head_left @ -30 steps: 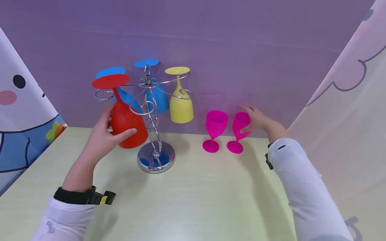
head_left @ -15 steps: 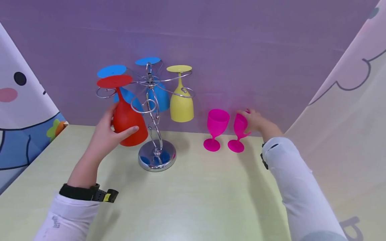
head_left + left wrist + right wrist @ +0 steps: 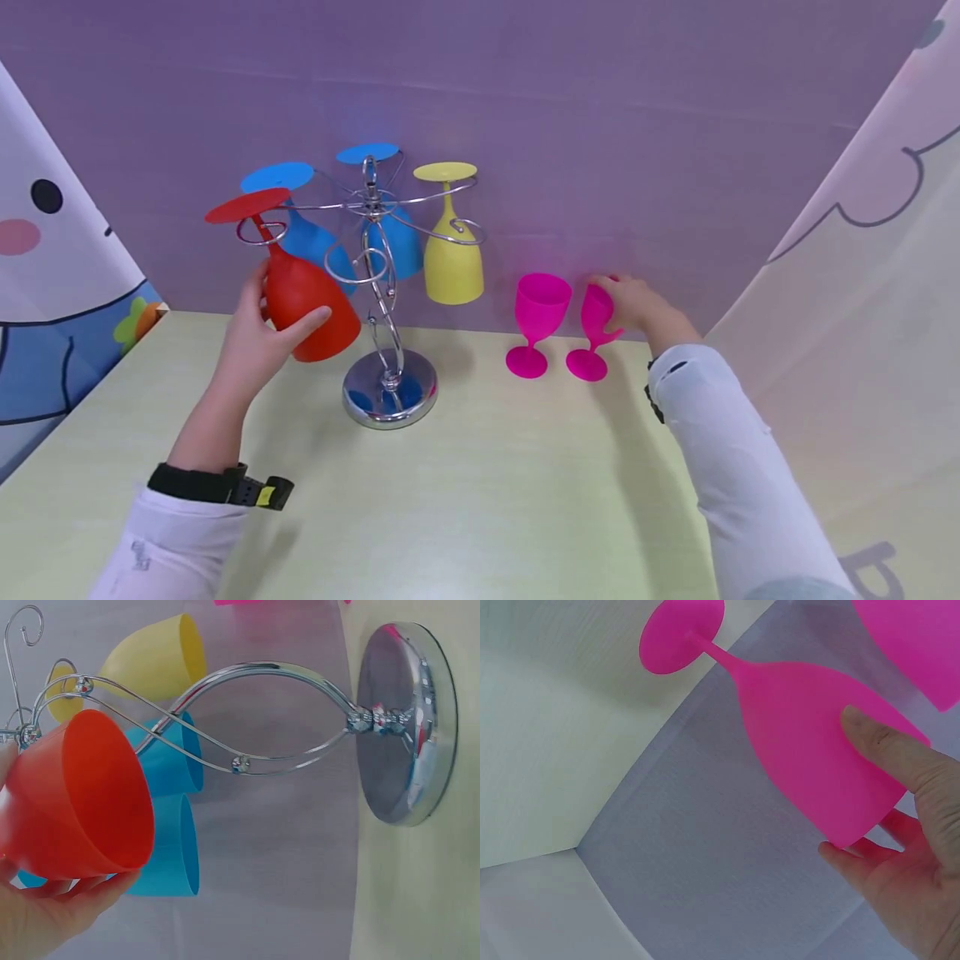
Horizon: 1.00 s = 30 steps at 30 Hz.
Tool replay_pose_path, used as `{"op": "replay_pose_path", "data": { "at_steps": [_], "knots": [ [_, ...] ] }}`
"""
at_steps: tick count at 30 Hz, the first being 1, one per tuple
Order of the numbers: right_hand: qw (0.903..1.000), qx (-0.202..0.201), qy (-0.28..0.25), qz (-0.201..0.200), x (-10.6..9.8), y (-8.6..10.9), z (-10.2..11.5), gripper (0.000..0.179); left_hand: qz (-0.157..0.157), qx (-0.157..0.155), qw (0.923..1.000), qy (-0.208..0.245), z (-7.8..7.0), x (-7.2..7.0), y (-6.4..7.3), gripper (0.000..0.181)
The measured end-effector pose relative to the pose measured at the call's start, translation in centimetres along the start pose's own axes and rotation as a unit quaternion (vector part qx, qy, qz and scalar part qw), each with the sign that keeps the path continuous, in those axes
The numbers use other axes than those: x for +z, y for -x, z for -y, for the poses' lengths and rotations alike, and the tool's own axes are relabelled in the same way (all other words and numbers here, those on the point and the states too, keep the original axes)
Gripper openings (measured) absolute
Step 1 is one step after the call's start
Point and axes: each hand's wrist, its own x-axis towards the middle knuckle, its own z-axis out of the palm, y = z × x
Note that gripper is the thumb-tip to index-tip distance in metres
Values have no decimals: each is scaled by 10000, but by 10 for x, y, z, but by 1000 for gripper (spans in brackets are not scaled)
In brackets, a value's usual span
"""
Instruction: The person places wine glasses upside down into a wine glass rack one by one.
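My left hand point(image 3: 251, 346) grips the bowl of a red goblet point(image 3: 311, 304), upside down and tilted, its foot leaning to the left. The goblet's stem appears to lie within the left wire ring point(image 3: 262, 232) of a chrome stemware rack point(image 3: 390, 396). In the left wrist view, the red bowl point(image 3: 75, 795) shows its open mouth beside the rack's twisted post. My right hand point(image 3: 636, 302) holds the bowl of a pink goblet point(image 3: 595, 315) between thumb and fingers. That goblet stands upright, its foot on the table. In the right wrist view, the thumb lies across the pink bowl point(image 3: 802, 735).
Two blue goblets point(image 3: 405, 246) and a yellow goblet point(image 3: 453, 267) hang upside down on the rack. A front ring point(image 3: 356, 279) holds no goblet. Another pink goblet point(image 3: 542, 307) stands upright left of my right hand. A purple backdrop point(image 3: 600, 125) rises behind the table point(image 3: 480, 483).
The red goblet has tilted, its foot shifting left and its stem reaching the left ring. My right hand has moved slightly left over the pink goblet, then stayed there.
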Motion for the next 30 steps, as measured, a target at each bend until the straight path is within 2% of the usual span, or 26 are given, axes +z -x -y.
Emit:
{"op": "replay_pose_path", "data": {
  "at_steps": [3, 8, 19, 30],
  "knots": [
    [10000, -56, 25, -75, 0, -1, -1, 89, -124, -101, 9999, 64, 2, -2, 4, 93],
    [9998, -143, 76, -126, 0, -3, -2, 88, -263, 29, 9996, 49, 4, -4, 10, 95],
    [9998, -52, 135, -108, 0, -1, -2, 88, -201, 368, 9991, -113, 8, -1, 9, 91],
    [9995, -149, 260, -127, -2, 0, -1, 87, -173, 375, 9991, 47, 10, 1, 10, 90]
  ]
}}
